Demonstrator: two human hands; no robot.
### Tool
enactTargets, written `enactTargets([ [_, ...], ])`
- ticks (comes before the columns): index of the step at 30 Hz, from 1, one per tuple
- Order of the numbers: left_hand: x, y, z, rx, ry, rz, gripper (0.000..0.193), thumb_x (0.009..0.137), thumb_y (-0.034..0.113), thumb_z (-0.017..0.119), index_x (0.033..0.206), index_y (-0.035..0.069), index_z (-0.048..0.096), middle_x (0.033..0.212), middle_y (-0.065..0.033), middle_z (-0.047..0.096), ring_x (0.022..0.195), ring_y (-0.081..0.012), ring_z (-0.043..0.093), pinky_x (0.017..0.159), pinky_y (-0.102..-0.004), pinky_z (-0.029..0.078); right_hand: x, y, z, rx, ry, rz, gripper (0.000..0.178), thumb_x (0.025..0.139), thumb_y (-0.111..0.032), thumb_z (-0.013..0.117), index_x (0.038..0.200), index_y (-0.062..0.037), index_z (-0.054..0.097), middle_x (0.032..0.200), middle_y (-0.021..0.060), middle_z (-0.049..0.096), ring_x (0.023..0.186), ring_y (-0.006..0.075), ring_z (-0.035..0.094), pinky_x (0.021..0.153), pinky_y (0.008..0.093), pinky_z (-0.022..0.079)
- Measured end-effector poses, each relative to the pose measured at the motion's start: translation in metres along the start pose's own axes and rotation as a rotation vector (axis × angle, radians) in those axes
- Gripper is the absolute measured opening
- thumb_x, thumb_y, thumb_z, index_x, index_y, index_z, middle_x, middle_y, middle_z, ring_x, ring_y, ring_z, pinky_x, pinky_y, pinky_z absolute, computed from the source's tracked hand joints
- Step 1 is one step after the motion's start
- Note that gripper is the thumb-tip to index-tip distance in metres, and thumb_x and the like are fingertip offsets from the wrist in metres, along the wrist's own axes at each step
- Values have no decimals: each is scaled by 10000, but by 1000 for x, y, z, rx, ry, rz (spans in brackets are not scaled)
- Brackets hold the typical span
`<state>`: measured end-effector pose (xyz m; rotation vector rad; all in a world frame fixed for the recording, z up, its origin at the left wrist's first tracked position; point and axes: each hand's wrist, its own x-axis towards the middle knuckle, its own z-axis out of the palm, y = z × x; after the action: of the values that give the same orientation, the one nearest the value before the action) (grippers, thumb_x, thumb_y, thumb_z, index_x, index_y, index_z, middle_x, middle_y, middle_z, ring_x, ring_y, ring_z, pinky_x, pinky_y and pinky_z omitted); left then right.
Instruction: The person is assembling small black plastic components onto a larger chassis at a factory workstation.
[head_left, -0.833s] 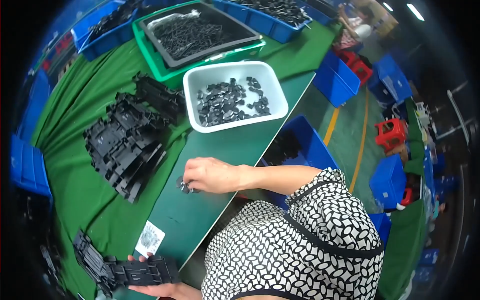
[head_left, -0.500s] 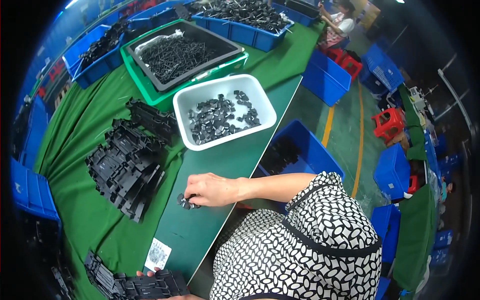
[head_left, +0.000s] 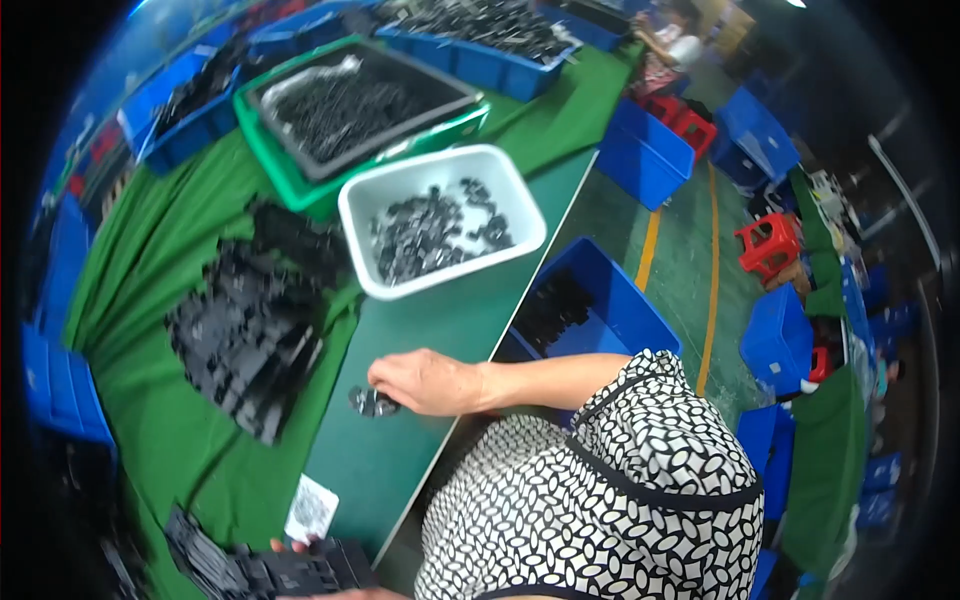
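My right hand (head_left: 430, 382) is over the green tabletop, its fingers curled down and closed beside a small heap of black pieces with shiny bits (head_left: 372, 402). Its fingertips are hidden, so whatever they pinch does not show. Low in the view, my left hand (head_left: 290, 546) grips a black molded plastic panel (head_left: 310, 568); a few fingers show over its far edge. A second molded panel (head_left: 205, 560) lies against it on the left. Ahead of my right hand stands a white tub (head_left: 365, 285) with many similar small pieces (head_left: 425, 235).
Stacked black panels (head_left: 245, 335) lie on green cloth to the left. A white printed card (head_left: 311, 508) is near my left hand. Behind the tub sits a green crate (head_left: 262, 150) under a black tray of thin parts. A blue bin (head_left: 625, 310) stands beside the table; another person (head_left: 668, 50) sits farther off.
My right hand has shifted slightly off the small heap, and more of the pieces show. The left hand keeps its hold on the panel. The whole view has drifted a little and blurred.
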<state>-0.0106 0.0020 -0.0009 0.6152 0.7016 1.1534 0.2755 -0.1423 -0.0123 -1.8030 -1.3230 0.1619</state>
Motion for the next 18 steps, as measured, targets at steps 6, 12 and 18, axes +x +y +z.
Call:
enactTargets([
  [6,26,-21,-25,-192,-161,-119,781,916,623,333,1392,4,325,1267,-188,525,933,-279,622,848,-485,501,21,-14,-13,23,-33,105,105,852,-62,586,947,-25,561,813,171,620,711,330,643,604,393,516],
  [12,19,-18,-12,-437,-277,-106,663,939,575,324,1393,93,355,1326,-188,470,977,-314,580,954,-541,396,50,0,-1,-94,-107,-140,97,868,-50,596,955,-8,595,936,83,624,841,192,594,723,297,474],
  [18,18,-17,-16,-400,-162,-149,691,930,587,342,1360,47,380,1266,-168,495,949,-298,570,917,-526,439,44,-19,3,97,-211,108,98,867,-78,614,929,-3,598,813,68,612,765,176,578,655,306,463],
])
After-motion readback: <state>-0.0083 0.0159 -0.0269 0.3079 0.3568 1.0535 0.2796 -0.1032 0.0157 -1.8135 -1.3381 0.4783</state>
